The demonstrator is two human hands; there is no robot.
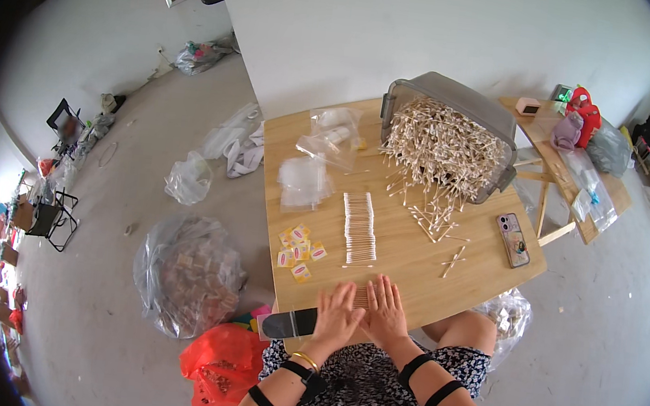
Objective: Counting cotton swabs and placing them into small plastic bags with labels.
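Observation:
My left hand [337, 317] and my right hand [386, 314] lie side by side at the table's near edge, fingers stretched out and pointing away from me. Between and partly under them is a row of cotton swabs [361, 296], mostly covered by my hands. Just beyond, a longer column of cotton swabs [359, 229] lies lined up on the wooden table [443, 287]. A grey plastic bin [475, 94] is tipped on its side at the back, with a heap of loose swabs [443, 148] spilling toward me. A few strays [453, 261] lie apart on the right.
Small yellow-and-white cards [300, 253] and clear plastic bags [303, 183] lie on the table's left side. A phone [513, 240] rests at the right; a dark flat object [287, 324] sits at the near left corner. Filled bags, clear [189, 276] and red [222, 367], stand on the floor.

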